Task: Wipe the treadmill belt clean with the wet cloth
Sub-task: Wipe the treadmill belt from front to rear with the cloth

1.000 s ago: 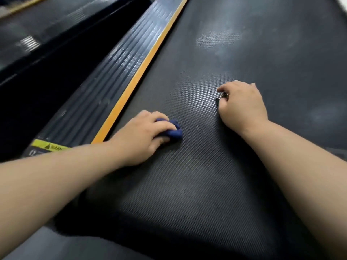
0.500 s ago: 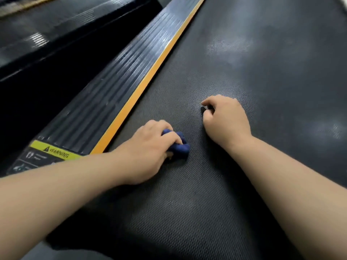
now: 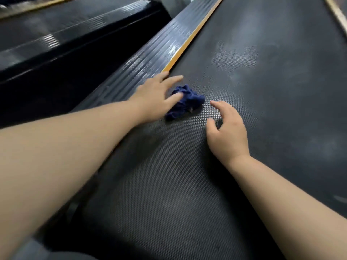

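A crumpled dark blue cloth [image 3: 187, 102] lies on the textured black treadmill belt [image 3: 262, 109], close to the belt's left edge. My left hand [image 3: 157, 96] is spread with straight fingers; its thumb lies on the cloth's left side and the other fingers reach past it toward the rail. My right hand [image 3: 227, 132] rests on the belt just right of the cloth, fingers loosely bent, holding nothing. Pale dusty smears mark the belt farther ahead.
A ribbed grey side rail [image 3: 150, 61] with an orange strip [image 3: 189, 40] runs along the belt's left edge. Beyond it lies a dark gap and another black machine deck [image 3: 56, 34]. A pale strip [image 3: 336, 12] borders the belt at the far right.
My left hand has opened from its grip on the balled cloth, which now lies loosened on the belt. Both hands have shifted forward and the right hand has come closer to the cloth.
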